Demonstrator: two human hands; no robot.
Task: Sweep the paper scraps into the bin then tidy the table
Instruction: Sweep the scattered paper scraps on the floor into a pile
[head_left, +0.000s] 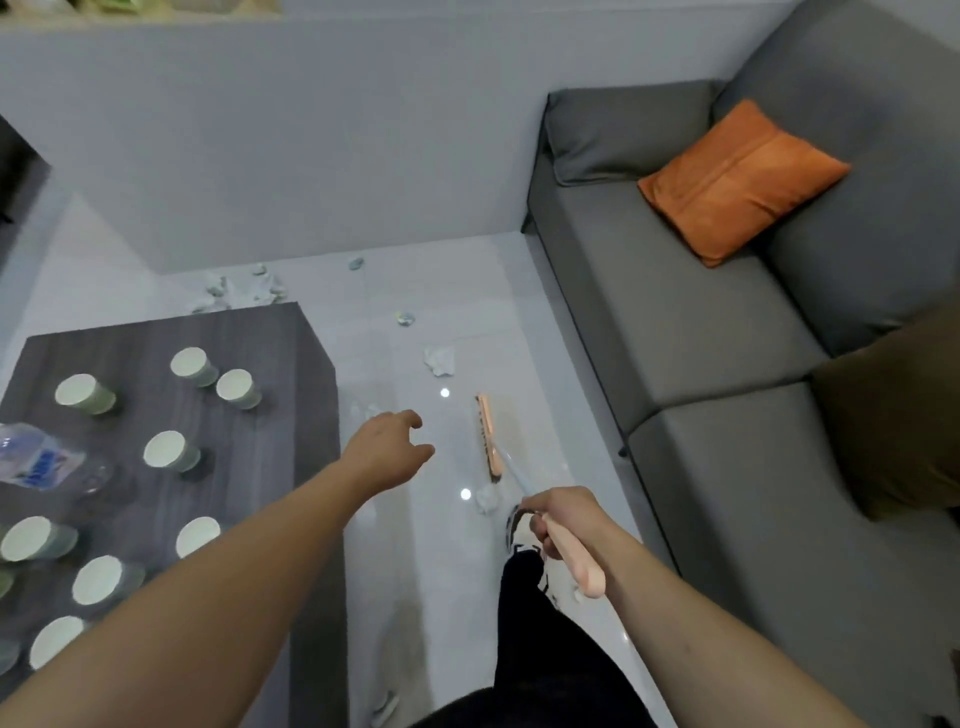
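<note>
Crumpled paper scraps (439, 360) on glossy floor, right hand (558, 514) fingers gripping pink broom (490, 436), left hand (387, 449) fingers loose.

Head camera looks steeply down over floor (457, 291) and table (156, 332).

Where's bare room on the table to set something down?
The table's far right strip, between the paper cups and its right edge, is bare, as is its far left corner. The near left is crowded: cups and a plastic bottle.
</note>
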